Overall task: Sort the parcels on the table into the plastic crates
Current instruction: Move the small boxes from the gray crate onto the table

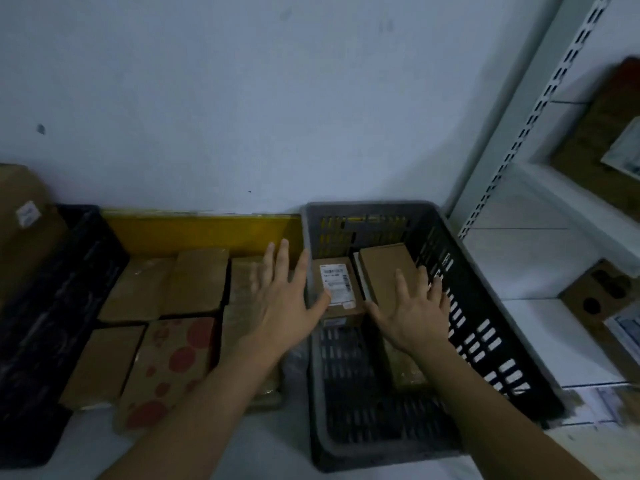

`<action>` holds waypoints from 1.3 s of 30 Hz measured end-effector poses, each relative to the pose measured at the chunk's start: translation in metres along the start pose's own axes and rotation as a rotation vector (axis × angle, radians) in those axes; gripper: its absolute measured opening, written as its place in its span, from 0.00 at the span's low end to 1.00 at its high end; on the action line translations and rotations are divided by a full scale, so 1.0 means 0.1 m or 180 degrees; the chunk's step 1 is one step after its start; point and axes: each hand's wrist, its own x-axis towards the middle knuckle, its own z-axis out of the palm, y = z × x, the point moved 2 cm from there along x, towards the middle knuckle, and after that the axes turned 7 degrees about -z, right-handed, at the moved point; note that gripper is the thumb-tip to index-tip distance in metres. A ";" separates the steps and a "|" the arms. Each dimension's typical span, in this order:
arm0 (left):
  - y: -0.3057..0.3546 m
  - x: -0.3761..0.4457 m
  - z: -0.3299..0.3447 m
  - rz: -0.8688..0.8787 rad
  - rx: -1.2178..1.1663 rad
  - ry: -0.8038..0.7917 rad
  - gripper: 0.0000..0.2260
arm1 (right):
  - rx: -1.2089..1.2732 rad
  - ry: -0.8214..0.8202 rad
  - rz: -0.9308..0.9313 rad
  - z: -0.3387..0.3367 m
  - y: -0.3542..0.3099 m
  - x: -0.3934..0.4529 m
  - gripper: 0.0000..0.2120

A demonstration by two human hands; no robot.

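While both hands are spreading wide, left hand (284,306) at nine o'clock and right hand (415,313) at three, the small labelled brown cardboard parcel (337,289) inside the grey slatted plastic crate (491,327) is looking light, stiff, best gripped by its sides.

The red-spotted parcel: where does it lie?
On the table's left side, the red-spotted parcel lies between the black crate and the grey crate.

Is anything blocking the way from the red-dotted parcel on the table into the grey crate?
Only the grey crate near wall beside it, so the red-dotted parcel must be lifted over. Both hands, left hand and right hand, hover open near the rim.
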 end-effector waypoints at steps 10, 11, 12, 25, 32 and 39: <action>0.71 -0.02 0.45 0.0142 0.0420 -0.0324 0.40 | -0.0216 -0.0860 -0.0104 0.49 0.53 0.65 0.61; 0.71 -0.03 0.48 0.0173 0.0519 -0.0323 0.40 | -0.0193 -0.0935 -0.0103 0.54 0.55 0.70 0.60; 0.71 -0.03 0.49 0.0189 0.0591 -0.0323 0.40 | -0.0163 -0.1002 -0.0092 0.59 0.56 0.74 0.60; 0.77 -0.02 0.49 0.0194 0.0602 -0.0313 0.37 | 0.0346 -0.0743 -0.0019 0.58 0.58 0.97 0.57; 1.08 0.35 0.40 -0.0751 -0.2090 -0.0905 0.36 | 0.0973 0.0401 -0.0702 -0.20 0.48 0.57 0.50; 1.13 0.72 0.24 -0.1269 -0.3308 -0.0407 0.25 | 0.1767 0.0565 -0.1059 -0.32 0.44 0.34 0.40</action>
